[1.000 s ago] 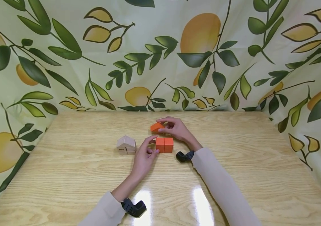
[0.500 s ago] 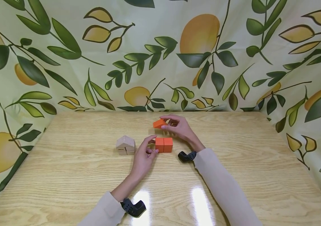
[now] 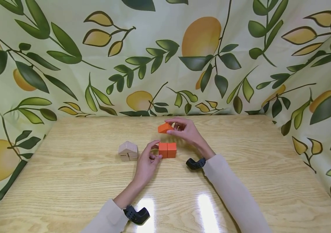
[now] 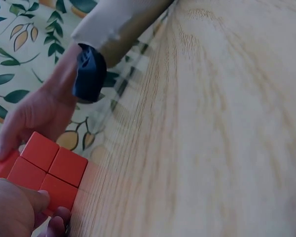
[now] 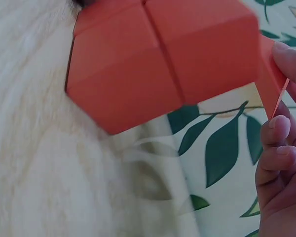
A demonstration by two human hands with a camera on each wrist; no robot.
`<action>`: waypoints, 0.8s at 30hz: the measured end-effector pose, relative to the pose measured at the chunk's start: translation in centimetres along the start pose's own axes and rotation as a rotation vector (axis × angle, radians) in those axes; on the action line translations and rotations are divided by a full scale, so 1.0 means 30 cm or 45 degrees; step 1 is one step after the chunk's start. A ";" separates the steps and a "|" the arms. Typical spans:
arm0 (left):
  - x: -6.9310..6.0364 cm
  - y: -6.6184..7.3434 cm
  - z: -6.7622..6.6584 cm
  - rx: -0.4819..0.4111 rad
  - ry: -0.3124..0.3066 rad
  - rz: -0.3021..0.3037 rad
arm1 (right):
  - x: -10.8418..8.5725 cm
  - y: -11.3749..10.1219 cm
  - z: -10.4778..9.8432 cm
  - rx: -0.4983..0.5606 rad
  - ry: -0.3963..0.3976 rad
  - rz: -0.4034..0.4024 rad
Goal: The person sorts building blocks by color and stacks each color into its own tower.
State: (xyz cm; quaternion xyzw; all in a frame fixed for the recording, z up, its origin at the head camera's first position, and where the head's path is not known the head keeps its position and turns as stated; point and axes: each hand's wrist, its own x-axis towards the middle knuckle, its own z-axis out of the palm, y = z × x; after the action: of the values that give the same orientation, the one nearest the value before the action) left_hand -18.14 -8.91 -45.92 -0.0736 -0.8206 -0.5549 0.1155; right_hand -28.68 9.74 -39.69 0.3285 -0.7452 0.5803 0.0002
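Note:
Several red cubes (image 3: pixel 167 150) are stacked two wide and two high on the table, as the left wrist view (image 4: pixel 41 150) shows. My left hand (image 3: pixel 147 165) holds the stack at its left side, thumb at the near face and fingers toward the back. Above and behind the stack, my right hand (image 3: pixel 186 131) pinches an orange-red triangular block (image 3: pixel 164 128) between thumb and fingers. In the right wrist view that block (image 5: pixel 270 74) shows partly behind the cubes, clear of the table.
Left of my left hand stands a small house of pale wooden blocks (image 3: pixel 128 151), with a gabled top over smaller pieces. The wood-grain table (image 3: pixel 81 181) ends at a back wall of leaf-and-fruit printed cloth (image 3: pixel 159 71).
The triangular block in my right hand has shifted slightly right and upward, over the cubes. My left hand keeps its hold on the stack. The head view has turned a little.

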 end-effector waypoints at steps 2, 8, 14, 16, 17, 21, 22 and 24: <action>0.000 -0.001 -0.001 0.002 0.004 0.000 | -0.003 -0.013 -0.001 -0.001 -0.008 -0.041; -0.001 0.003 -0.003 -0.011 0.005 0.028 | -0.020 -0.039 0.004 -0.036 -0.017 -0.151; -0.001 0.002 -0.004 -0.016 0.003 0.016 | -0.030 0.014 0.010 -0.013 -0.030 -0.239; -0.001 0.001 -0.003 -0.017 -0.003 0.004 | -0.033 0.037 0.010 -0.021 -0.041 -0.268; -0.001 0.000 -0.003 -0.014 -0.003 -0.005 | -0.035 0.042 0.010 -0.027 -0.046 -0.283; -0.004 0.000 -0.004 -0.009 -0.002 -0.001 | -0.048 0.026 0.014 -0.047 -0.065 -0.286; -0.004 0.000 -0.005 -0.005 0.000 0.002 | -0.052 0.015 0.016 -0.045 -0.066 -0.287; -0.005 0.003 -0.007 -0.011 0.004 0.015 | -0.060 -0.014 0.020 -0.048 -0.069 -0.320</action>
State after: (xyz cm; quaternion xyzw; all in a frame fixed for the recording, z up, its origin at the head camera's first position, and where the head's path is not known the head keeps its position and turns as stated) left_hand -17.96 -9.06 -45.82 -0.0778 -0.8176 -0.5579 0.1197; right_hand -26.84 10.06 -40.20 0.4348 -0.7086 0.5526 0.0589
